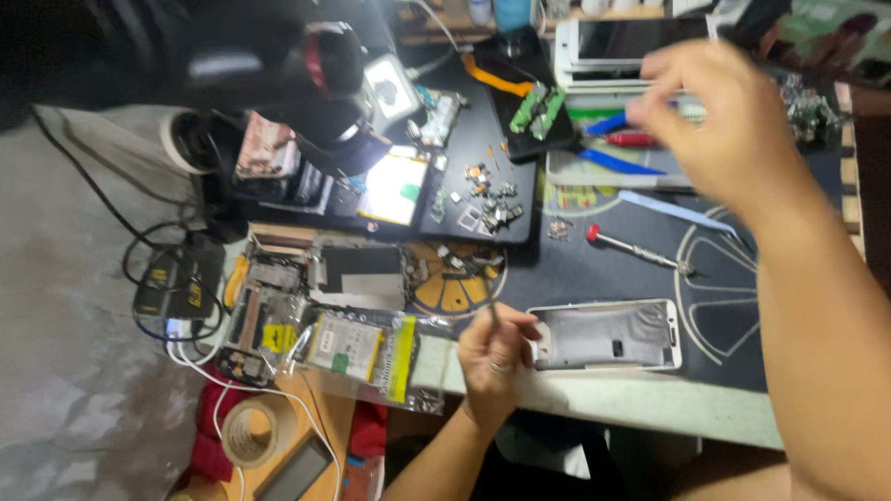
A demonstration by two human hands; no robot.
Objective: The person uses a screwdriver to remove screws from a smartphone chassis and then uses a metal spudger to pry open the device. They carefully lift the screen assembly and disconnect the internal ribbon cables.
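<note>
White phone shell (608, 336) empty, left hand (494, 357) grip pinching tweezers (493, 311), right hand (719, 116) grip blurred, unclear.

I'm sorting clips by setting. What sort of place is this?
Most likely a phone repair bench: an opened white phone frame on a dark work mat, small loose parts, and a red-capped screwdriver.

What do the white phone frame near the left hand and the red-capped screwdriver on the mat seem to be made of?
The white phone frame looks like plastic around a grey, matte metal-like inner plate; the finish is dull, so this is uncertain. The screwdriver has a thin silvery shaft that glints like metal, with a glossy red cap, probably plastic or painted metal. The left hand touches the frame's end.
</note>
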